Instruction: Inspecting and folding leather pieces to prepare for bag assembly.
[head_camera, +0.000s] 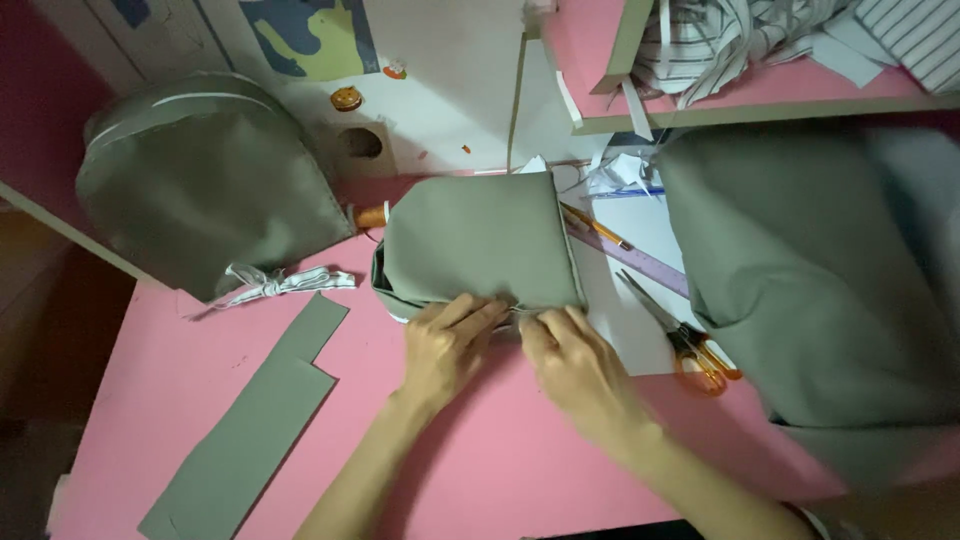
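A folded piece of grey-green fabric (475, 240) lies in the middle of the pink table (170, 390). My left hand (448, 345) rests on its near edge, fingers pressing the hem. My right hand (575, 365) touches the same edge just to the right, fingertips pinching the fabric beside the left fingers. Both hands meet at the near hem of the piece.
A grey-green fabric strip (255, 425) lies front left. A large grey bundle (205, 180) tied with white tape (280, 283) sits back left. Orange-handled scissors (690, 345), a purple ruler (640, 265) and a pencil (595, 227) lie on white paper at right, beside a big grey cloth (820, 280).
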